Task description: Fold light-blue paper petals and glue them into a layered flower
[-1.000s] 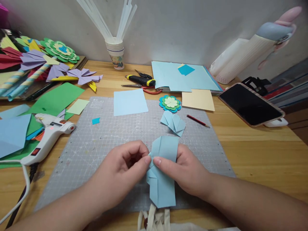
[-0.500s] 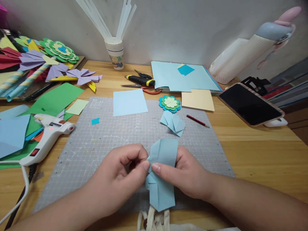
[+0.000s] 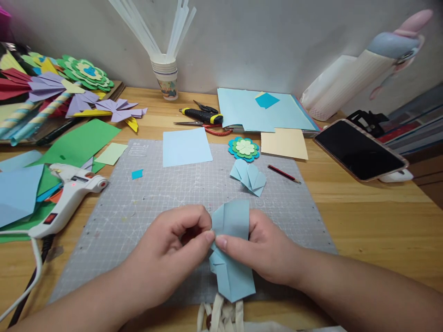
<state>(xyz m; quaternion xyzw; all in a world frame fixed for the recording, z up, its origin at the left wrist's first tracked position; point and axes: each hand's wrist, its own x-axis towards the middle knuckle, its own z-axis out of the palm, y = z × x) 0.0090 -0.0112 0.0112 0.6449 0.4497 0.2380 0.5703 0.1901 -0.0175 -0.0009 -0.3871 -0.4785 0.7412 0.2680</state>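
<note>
A folded light-blue paper (image 3: pixel 236 272) is held upright between my two hands over the grey cutting mat (image 3: pixel 114 240). My left hand (image 3: pixel 180 251) pinches its left edge near the middle, thumb against curled forefinger. From the right, my right hand (image 3: pixel 268 249) grips the sheet, with the thumb lying across its front and the other fingers behind, partly hidden. Small creased flaps stick out on the paper's left side. Just beyond it lies another folded light-blue piece (image 3: pixel 249 176), beside a layered paper flower (image 3: pixel 244 149) in blue and green.
A white glue gun (image 3: pixel 69 198) with a red light lies at left on coloured papers. Scissors (image 3: pixel 204 127), a utility knife (image 3: pixel 201 115) and a pencil (image 3: pixel 284 174) lie beyond. A cup of white sticks (image 3: pixel 168 80) stands at the wall; a phone (image 3: pixel 362 150) rests at right.
The folded paper has tilted slightly, its top shifting left and its lower end a little right. Both hands keep their hold and have moved slightly left.
</note>
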